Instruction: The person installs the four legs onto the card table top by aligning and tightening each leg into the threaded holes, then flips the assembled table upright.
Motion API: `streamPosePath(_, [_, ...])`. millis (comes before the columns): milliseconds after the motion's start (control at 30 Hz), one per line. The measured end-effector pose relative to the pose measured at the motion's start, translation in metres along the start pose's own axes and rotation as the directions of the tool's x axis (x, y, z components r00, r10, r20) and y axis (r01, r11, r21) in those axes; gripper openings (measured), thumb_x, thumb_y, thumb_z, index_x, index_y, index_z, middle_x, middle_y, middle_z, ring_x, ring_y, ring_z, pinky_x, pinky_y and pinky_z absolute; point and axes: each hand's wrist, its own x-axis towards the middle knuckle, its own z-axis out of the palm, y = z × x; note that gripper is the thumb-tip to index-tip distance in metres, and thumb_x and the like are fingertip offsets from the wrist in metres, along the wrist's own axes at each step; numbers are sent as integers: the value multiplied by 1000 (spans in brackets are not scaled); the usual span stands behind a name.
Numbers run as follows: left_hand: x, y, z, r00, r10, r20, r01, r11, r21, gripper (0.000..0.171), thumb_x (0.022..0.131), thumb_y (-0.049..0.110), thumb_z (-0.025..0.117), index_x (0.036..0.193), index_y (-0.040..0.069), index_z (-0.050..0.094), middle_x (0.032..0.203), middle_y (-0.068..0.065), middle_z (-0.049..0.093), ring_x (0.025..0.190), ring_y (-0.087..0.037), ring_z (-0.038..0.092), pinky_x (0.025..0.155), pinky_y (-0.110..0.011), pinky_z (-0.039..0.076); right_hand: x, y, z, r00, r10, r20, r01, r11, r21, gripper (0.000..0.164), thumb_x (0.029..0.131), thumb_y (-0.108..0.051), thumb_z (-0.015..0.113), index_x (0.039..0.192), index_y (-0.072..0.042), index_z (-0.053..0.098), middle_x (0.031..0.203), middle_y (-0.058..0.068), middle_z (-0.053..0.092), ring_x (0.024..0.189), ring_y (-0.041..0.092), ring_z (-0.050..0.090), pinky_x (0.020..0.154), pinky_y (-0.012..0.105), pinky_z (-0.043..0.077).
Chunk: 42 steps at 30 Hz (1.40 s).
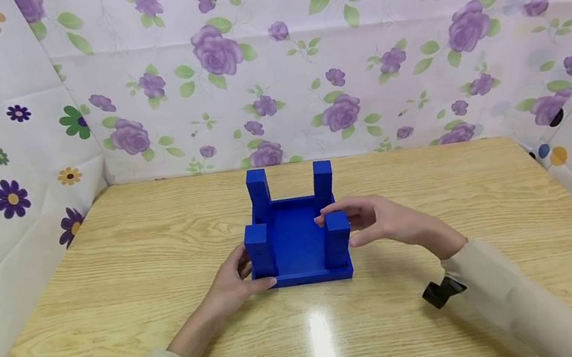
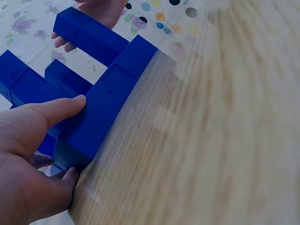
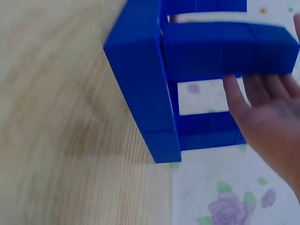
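Observation:
On the table sits a blue tray-like base (image 1: 297, 238) with a low rim and a square post standing at each corner, like a small table turned upside down. My left hand (image 1: 232, 283) grips its near left corner, thumb on the front rim and fingers at the left side beside the near left post (image 1: 260, 252). Numbers are marked on blue parts in the left wrist view. My right hand (image 1: 385, 222) is beside the near right post (image 1: 337, 241), fingers extended behind it and thumb at its right. Whether the fingers touch the post (image 3: 220, 49) is unclear.
The wood-grain table (image 1: 162, 232) carries the blue piece near its middle. A purple-flowered cloth (image 1: 272, 83) hangs along the back, with patterned coverings (image 1: 1, 145) at both sides. Black wrist devices (image 1: 444, 290) are strapped over both sleeves.

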Motion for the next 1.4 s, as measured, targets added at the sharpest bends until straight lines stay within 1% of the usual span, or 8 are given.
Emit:
streamPosePath(133, [0,0,0,1000,0,4,0,1000,2,85,79,1,78,149,7,31,143,-19,42,135,-35,36,108,-47,34,4,3,-4,999,-1,37,1,1000,-3,51,91,0,63,140,-7,51,138,12,54,93,18,59,79,23,45])
streamPosePath(200, [1,0,0,1000,0,7,0,1000,4,84,79,2,78,149,7,31,144,-19,42,135,-36,36,108,-48,34,6,4,-3,1000,7,19,-7,1000,-11,48,91,1,62,138,-6,53,134,12,57,69,17,48,64,25,38])
streamPosePath(267, [1,0,1,1000,-1,10,1,1000,6,84,80,3,78,149,7,31,144,-18,41,135,-36,36,108,-48,34,6,5,-1,1000,16,-2,-16,1000,-9,47,90,2,63,136,-3,54,131,13,59,60,18,36,59,27,33])
streamPosePath(633, [0,2,0,1000,19,5,-19,1000,15,85,79,0,77,150,6,29,144,-21,41,135,-37,36,108,-48,34,5,4,-1,997,65,-52,-66,997,-29,46,89,-8,70,133,-7,57,127,10,62,68,20,42,63,26,40])
streamPosePath(900, [-1,1,0,1000,22,9,-22,1000,11,84,80,0,77,149,5,30,143,-21,42,135,-36,37,107,-48,34,5,3,9,985,67,-156,-87,989,-123,47,86,-15,75,129,-4,58,122,8,63,101,22,61,74,28,51])
streamPosePath(1033, [-1,2,0,1000,25,18,-25,1000,8,83,81,1,76,149,4,30,143,-21,41,135,-37,36,108,-48,34,4,4,17,969,45,-244,-94,976,-196,46,84,-14,77,125,-3,60,120,8,63,90,21,61,72,28,50])
streamPosePath(1200, [-1,2,0,1000,25,19,-25,1000,1,83,80,0,76,149,5,30,143,-21,41,135,-35,37,108,-47,34,5,3,26,935,13,-353,-117,955,-274,44,78,-15,83,115,-2,62,110,7,63,93,22,60,84,34,53])
streamPosePath(1400, [0,1,0,1000,26,7,-26,1000,0,85,79,-1,77,149,6,30,143,-20,42,135,-35,37,107,-47,35,7,-1,39,891,-75,-447,-133,900,-415,38,72,-18,87,99,-6,63,92,1,62,84,19,59,79,40,55])
